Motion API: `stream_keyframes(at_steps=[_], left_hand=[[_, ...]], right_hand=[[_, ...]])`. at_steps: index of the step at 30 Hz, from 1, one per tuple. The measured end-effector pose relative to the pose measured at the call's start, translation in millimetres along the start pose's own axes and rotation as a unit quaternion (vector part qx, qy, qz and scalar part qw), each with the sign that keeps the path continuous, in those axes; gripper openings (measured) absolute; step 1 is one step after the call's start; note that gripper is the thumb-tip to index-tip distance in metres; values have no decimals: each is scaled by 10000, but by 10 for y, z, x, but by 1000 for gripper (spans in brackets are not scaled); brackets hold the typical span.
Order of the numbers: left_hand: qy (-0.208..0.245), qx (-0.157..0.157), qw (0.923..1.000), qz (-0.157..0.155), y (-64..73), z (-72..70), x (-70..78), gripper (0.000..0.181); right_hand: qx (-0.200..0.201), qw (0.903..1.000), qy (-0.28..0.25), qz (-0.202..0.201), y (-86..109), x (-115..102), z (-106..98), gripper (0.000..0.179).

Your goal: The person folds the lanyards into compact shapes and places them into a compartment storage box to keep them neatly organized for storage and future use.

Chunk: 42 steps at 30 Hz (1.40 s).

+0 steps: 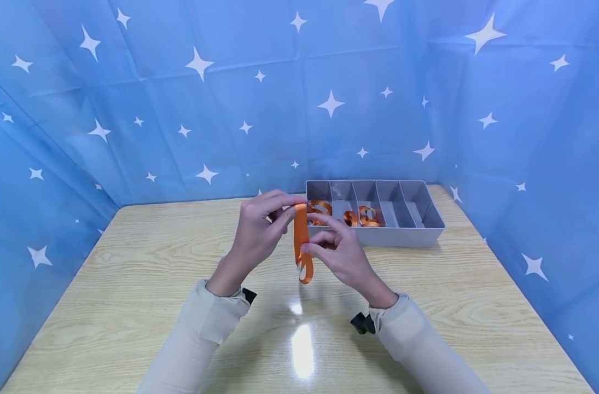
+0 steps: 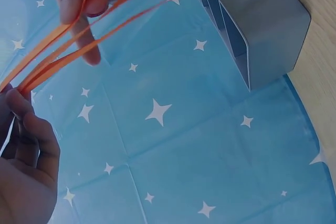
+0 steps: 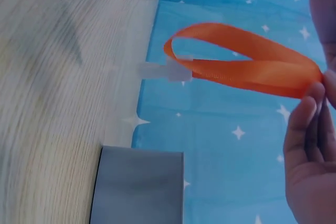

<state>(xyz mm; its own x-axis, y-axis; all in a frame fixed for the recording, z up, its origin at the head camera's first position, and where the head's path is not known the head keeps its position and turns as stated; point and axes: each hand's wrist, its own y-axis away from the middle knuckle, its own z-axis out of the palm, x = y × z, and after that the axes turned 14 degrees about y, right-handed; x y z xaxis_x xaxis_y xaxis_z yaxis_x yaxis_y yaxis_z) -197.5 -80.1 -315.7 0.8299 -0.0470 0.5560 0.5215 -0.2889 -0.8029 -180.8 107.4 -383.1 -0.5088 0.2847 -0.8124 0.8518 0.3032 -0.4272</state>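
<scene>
An orange ribbon lanyard [image 1: 301, 232] hangs upright in front of me, its lower part forming a loop above the table. My left hand [image 1: 262, 224] pinches its top end between thumb and fingers. From the other side, my right hand [image 1: 341, 249] pinches the ribbon lower down with the thumb, its index finger reaching out across the strands. Several ribbon strands run between the hands in the left wrist view. A white plastic clip [image 3: 178, 70] shows at the lanyard's lower end in the right wrist view.
Behind the hands, to the right, stands a grey divided box [image 1: 397, 236]. Coiled orange ribbons [image 1: 368, 217] lie in its left compartments; the right ones hold nothing visible. Starred blue curtains [image 1: 260, 109] border the wooden table [image 1: 132, 284].
</scene>
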Motion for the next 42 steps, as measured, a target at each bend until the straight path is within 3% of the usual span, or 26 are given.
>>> stream_keyframes(at_steps=[5, 11, 22, 27, 33, 42], left_hand=[[122, -2, 9999, -22, -7, 16, 14, 15], [146, -33, 9999, 23, -7, 39, 24, 15], [159, -95, 9997, 125, 7, 55, 32, 17], [106, -80, 9998, 148, -3, 55, 31, 16], [80, -67, 9999, 65, 5, 41, 19, 16], [-156, 218, 9995, -191, 1, -12, -30, 13]], right_hand=[[-217, 9995, 68, 222, 4, 6, -20, 56], [-150, 9998, 49, 138, 4, 21, 6, 54], [-297, 9994, -146, -76, -22, 54, 48, 17], [-447, 9987, -209, 89, -17, 34, 36, 14], [-427, 9987, -164, 202, 7, 34, 47, 9], [-294, 9995, 28, 98, 58, 19, 67, 8]])
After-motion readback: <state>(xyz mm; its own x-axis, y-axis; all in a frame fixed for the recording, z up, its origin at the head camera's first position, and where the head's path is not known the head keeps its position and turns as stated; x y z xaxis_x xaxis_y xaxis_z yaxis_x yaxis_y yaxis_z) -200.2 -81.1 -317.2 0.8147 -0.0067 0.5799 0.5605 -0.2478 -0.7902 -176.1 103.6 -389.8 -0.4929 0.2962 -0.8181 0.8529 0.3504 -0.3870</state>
